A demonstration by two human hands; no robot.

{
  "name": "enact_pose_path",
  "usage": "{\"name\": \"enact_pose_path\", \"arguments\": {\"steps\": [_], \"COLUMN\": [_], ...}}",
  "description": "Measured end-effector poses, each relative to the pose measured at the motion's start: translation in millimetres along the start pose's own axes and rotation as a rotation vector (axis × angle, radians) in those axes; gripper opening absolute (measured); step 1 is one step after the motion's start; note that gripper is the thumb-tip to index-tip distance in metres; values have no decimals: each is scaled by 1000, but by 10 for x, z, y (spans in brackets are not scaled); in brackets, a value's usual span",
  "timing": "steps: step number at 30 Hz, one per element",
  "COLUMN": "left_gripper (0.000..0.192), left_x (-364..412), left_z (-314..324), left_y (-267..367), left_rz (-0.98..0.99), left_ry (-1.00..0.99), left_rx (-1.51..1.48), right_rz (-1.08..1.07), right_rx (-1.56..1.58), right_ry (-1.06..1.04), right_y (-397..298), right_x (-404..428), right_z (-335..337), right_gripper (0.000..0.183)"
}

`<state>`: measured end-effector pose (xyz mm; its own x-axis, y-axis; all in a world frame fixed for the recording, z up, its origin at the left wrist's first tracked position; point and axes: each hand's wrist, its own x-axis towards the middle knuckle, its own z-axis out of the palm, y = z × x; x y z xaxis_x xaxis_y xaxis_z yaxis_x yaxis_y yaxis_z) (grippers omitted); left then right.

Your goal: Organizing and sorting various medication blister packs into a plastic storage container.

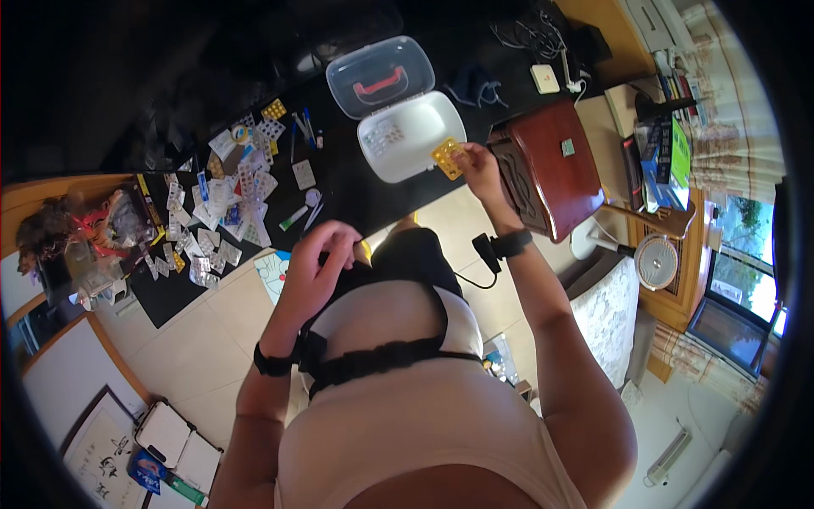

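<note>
My right hand (pixel 477 168) pinches a yellow blister pack (pixel 449 158) above the right front rim of a white plastic box (pixel 432 121). A few blister packs (pixel 385 136) lie inside, at the left. The box's clear lid (pixel 381 73), with a red handle (pixel 379 83), is folded back behind it. My left hand (pixel 325 261) is near my lap at the table's front edge, its fingers loosely bent; nothing shows in it. Left of the box, a heap of blister packs (pixel 219 197) covers part of the black table (pixel 346 203), with another yellow blister pack (pixel 274 109) at its back.
Pens (pixel 306 127), a small tube (pixel 293 218) and a white card-like pack (pixel 303 174) lie between heap and box. A dark blue cloth item (pixel 475 86) is behind the box. At the right stand a reddish-brown wooden case (pixel 553 165), a white device (pixel 545 79) and tangled cables (pixel 540 38).
</note>
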<state>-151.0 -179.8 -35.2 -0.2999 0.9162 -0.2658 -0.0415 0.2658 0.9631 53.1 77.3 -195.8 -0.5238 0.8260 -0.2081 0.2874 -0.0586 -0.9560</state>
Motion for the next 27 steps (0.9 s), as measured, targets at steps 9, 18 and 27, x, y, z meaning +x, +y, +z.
{"name": "enact_pose_path", "arguments": {"steps": [9,18,27], "left_gripper": [13,13,13], "left_x": [168,598,1321], "left_z": [165,618,1059], "left_y": [-16,15,73], "left_rz": [-100,-177,-301], "left_ry": [291,452,323], "left_rx": [-41,-20,52], "right_rz": [328,370,45], "right_rx": [-525,-553,-310], "right_ry": [-84,-149,221], "right_y": [1307,1345,1009], "right_x": [1427,1765,1202], "right_z": [387,400,-1342], "right_gripper": [34,59,12]}}
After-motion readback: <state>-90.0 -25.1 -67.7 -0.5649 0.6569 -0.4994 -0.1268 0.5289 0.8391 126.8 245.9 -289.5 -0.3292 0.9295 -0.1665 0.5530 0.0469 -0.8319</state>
